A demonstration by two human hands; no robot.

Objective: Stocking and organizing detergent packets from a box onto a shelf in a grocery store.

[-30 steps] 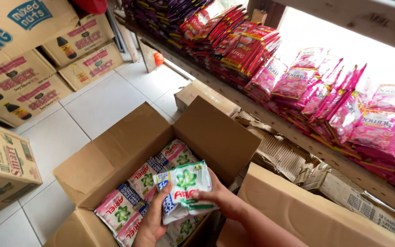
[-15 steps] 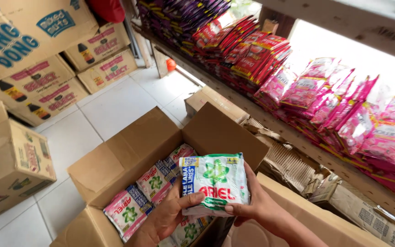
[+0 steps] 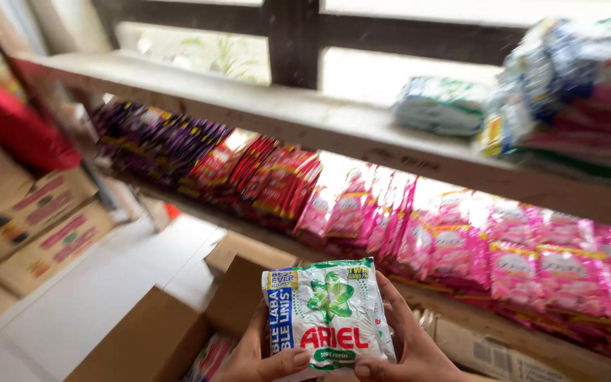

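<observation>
Up front, both hands, left and right, clasped around green-white sachet stack.

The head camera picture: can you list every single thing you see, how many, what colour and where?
detergent sachet pack: one stack, green and white, held up in front of the shelves
open cardboard box: one, brown, below the hands, more sachets inside
pink sachets: many, pink, lower shelf right
red sachets: many, red, lower shelf middle
purple sachets: many, purple, lower shelf left
upper shelf: one, pale wood, across the top
bagged bundles: several, blue, pink and white, upper shelf right
printed cartons: several, brown, stacked at left
left hand: fingers under the pack's left side
right hand: fingers around the pack's right side
</observation>
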